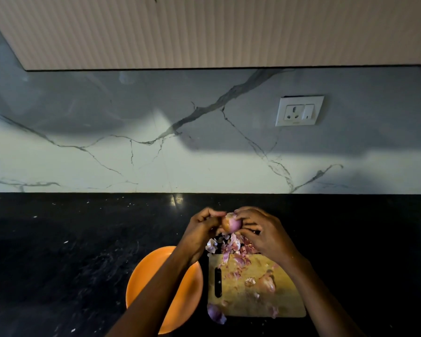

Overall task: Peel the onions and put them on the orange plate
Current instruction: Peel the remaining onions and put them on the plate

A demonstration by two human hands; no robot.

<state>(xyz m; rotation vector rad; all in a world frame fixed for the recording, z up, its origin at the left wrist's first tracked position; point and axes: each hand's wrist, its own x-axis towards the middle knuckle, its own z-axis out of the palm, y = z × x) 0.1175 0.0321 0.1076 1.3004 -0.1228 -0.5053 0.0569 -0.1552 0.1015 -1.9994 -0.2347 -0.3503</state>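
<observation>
Both hands hold a small purple onion (232, 224) above the far end of a wooden cutting board (287, 300). My left hand (203, 229) pinches a strip of its skin from the left. My right hand (261, 231) grips the onion from the right. Another unpeeled onion (267, 283) lies on the board. An orange plate (139, 283) sits left of the board, partly hidden under my left forearm; no onion shows on its visible part.
Torn purple peels (231, 246) are heaped at the board's far end and scattered across it; one larger peel (215, 312) lies at its near left corner. A black-handled knife (218, 283) rests along the board's left edge. Black counter (71, 251), marble wall with a socket (299, 110).
</observation>
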